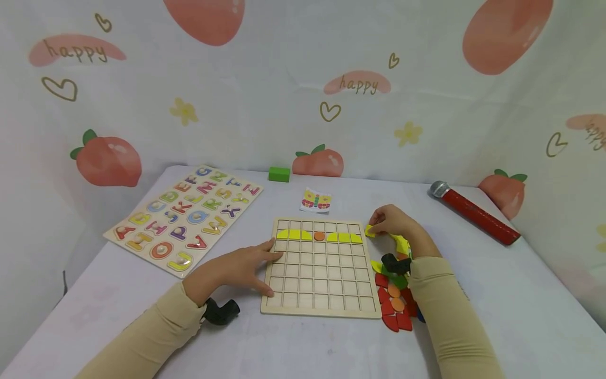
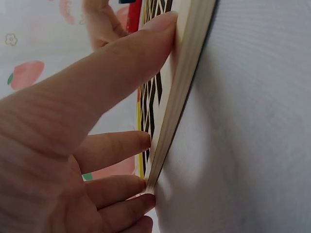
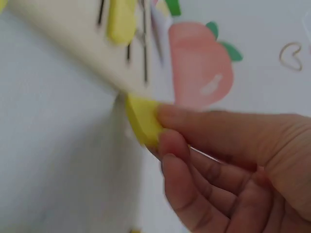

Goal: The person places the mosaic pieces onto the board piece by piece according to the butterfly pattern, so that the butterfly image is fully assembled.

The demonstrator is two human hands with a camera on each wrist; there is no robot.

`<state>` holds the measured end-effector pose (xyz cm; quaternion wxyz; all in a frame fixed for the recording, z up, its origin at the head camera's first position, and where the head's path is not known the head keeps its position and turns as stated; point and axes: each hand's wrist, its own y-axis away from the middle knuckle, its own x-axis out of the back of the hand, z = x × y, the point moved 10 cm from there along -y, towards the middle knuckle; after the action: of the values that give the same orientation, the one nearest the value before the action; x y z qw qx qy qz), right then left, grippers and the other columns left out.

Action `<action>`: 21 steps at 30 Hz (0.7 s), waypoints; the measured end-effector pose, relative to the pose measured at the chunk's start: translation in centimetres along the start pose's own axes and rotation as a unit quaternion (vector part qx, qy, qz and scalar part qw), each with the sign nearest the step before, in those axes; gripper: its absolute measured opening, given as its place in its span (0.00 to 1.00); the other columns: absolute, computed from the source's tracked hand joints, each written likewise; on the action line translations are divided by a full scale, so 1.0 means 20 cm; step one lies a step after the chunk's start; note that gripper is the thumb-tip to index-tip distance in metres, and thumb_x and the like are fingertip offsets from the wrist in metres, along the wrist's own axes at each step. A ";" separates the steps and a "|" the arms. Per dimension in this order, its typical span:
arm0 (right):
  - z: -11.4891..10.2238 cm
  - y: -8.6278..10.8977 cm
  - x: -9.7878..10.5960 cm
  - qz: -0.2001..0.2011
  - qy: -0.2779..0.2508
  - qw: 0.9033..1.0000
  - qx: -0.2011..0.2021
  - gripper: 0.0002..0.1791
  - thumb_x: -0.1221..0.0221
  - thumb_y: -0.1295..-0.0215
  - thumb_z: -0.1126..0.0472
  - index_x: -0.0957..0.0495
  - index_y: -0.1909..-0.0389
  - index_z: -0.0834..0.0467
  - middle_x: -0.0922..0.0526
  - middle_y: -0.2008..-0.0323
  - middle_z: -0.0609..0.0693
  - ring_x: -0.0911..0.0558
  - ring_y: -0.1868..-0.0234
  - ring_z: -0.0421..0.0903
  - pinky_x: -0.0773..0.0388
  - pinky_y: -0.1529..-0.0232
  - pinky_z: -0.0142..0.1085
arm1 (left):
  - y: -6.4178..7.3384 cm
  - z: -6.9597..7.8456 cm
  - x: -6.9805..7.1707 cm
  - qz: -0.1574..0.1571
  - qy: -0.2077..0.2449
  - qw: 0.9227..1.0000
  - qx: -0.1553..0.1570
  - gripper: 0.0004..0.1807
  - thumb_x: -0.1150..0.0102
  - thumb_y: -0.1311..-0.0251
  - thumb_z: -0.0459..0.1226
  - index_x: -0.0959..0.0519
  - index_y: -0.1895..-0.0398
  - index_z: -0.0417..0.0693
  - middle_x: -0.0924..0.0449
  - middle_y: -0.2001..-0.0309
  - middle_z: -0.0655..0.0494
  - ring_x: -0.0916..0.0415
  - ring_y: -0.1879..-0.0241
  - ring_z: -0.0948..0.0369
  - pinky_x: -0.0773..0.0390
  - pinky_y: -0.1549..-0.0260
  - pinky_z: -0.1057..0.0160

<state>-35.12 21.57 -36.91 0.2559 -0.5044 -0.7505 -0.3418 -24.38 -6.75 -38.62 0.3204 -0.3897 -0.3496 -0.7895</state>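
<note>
Six yellow bits (image 1: 294, 235) and one orange bit (image 1: 319, 236) sit in one row of the board (image 1: 322, 311), near its far edge, in our head view. The board lies in the middle of the worktop (image 1: 303, 350). Our left hand (image 1: 239, 267) rests on its left edge with fingers apart. Our right hand (image 1: 396, 221) pinches a yellow piece (image 1: 369, 231) just outside the right edge, near the far right corner.

We think the step is putting pieces in, one by one. The next move seems to call for a small lift over the rim, a turn to fit a square, then a soft drop. The card (image 1: 315, 202), just past the far edge, may help us pick the spot. The heap (image 1: 395, 303) is close by the right edge, so a low arm could bump it. We see more room by the near edge.

In the left wrist view, our thumb lies on the board's rim and the fingertips meet its side, without gripping.

In the right wrist view, thumb and finger squeeze the yellow piece beside the board. It is blurry, so we cannot tell if they touch.
</note>
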 end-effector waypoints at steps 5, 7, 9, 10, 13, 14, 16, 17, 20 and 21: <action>-0.15 -0.01 0.00 0.028 -0.029 0.998 0.038 0.07 0.43 0.38 0.68 0.24 0.63 0.70 0.18 0.69 0.60 0.19 0.72 0.44 0.18 0.65 0.37 | 0.01 0.00 0.00 -0.001 -0.001 1.000 0.002 0.49 0.29 0.60 0.55 0.37 0.32 0.54 0.57 0.25 0.49 0.52 0.28 0.49 0.43 0.33 0.47; -0.23 -0.02 -0.04 0.022 -0.051 0.997 0.053 0.08 0.43 0.37 0.67 0.24 0.62 0.70 0.18 0.68 0.60 0.18 0.70 0.46 0.17 0.62 0.39 | 0.01 0.00 0.00 0.000 -0.001 1.000 0.001 0.48 0.29 0.60 0.55 0.37 0.32 0.54 0.57 0.25 0.49 0.52 0.28 0.49 0.43 0.33 0.48; -0.31 -0.04 -0.11 0.002 -0.079 0.995 0.069 0.10 0.43 0.37 0.66 0.24 0.61 0.70 0.18 0.67 0.60 0.17 0.69 0.47 0.17 0.60 0.40 | 0.00 0.00 0.00 0.001 0.000 1.000 0.001 0.48 0.29 0.59 0.55 0.37 0.32 0.54 0.57 0.25 0.49 0.52 0.28 0.49 0.44 0.32 0.48; -0.35 -0.06 -0.15 -0.011 -0.092 0.993 0.075 0.10 0.43 0.37 0.66 0.24 0.61 0.70 0.18 0.68 0.60 0.17 0.69 0.47 0.17 0.60 0.40 | 0.00 0.00 0.00 0.001 0.002 1.000 0.000 0.48 0.29 0.60 0.54 0.37 0.32 0.54 0.57 0.25 0.49 0.52 0.28 0.49 0.44 0.32 0.48; -0.45 -0.09 -0.27 -0.047 -0.115 0.988 0.089 0.09 0.43 0.37 0.66 0.24 0.62 0.70 0.18 0.69 0.58 0.17 0.71 0.45 0.17 0.62 0.37 | 0.00 0.01 0.00 0.001 0.006 1.000 -0.004 0.48 0.29 0.60 0.54 0.37 0.32 0.53 0.57 0.26 0.48 0.52 0.28 0.48 0.44 0.33 0.47; -0.48 -0.10 -0.31 -0.055 -0.118 0.987 0.091 0.08 0.42 0.38 0.66 0.24 0.63 0.69 0.18 0.70 0.57 0.17 0.73 0.44 0.17 0.64 0.36 | 0.00 0.01 0.00 0.000 0.007 1.000 -0.004 0.48 0.29 0.60 0.54 0.37 0.32 0.54 0.57 0.26 0.48 0.52 0.28 0.48 0.44 0.33 0.47; -0.54 -0.12 -0.37 -0.069 -0.121 0.986 0.096 0.07 0.42 0.39 0.66 0.23 0.65 0.68 0.17 0.71 0.56 0.17 0.74 0.42 0.17 0.66 0.35 | -0.01 0.01 0.00 -0.001 0.007 1.000 -0.006 0.48 0.29 0.59 0.54 0.37 0.32 0.53 0.57 0.26 0.47 0.52 0.28 0.48 0.44 0.33 0.47; -0.57 -0.12 -0.40 -0.074 -0.123 0.985 0.098 0.06 0.41 0.39 0.66 0.23 0.65 0.67 0.17 0.71 0.56 0.17 0.74 0.42 0.17 0.66 0.34 | -0.01 0.01 0.00 -0.002 0.005 1.000 -0.005 0.48 0.29 0.59 0.54 0.37 0.32 0.54 0.57 0.26 0.47 0.52 0.28 0.48 0.44 0.33 0.47; -0.66 -0.14 -0.50 -0.095 -0.131 0.981 0.110 0.06 0.40 0.40 0.67 0.23 0.66 0.68 0.17 0.71 0.56 0.17 0.74 0.41 0.17 0.65 0.35 | 0.00 0.01 0.00 -0.005 0.008 1.000 -0.004 0.47 0.29 0.59 0.54 0.37 0.32 0.54 0.58 0.26 0.47 0.52 0.28 0.48 0.44 0.33 0.46; -0.69 -0.15 -0.52 -0.101 -0.133 0.979 0.114 0.06 0.40 0.40 0.68 0.23 0.66 0.68 0.17 0.72 0.56 0.17 0.74 0.41 0.17 0.65 0.35 | 0.00 0.01 0.00 -0.005 0.009 1.000 -0.004 0.47 0.29 0.59 0.54 0.37 0.32 0.54 0.58 0.26 0.47 0.52 0.28 0.48 0.44 0.33 0.46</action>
<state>-33.58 4.11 -36.57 0.1735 -0.4343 -0.8591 -0.2080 -24.34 -6.66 -38.51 0.3182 -0.3824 -0.3457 -0.7956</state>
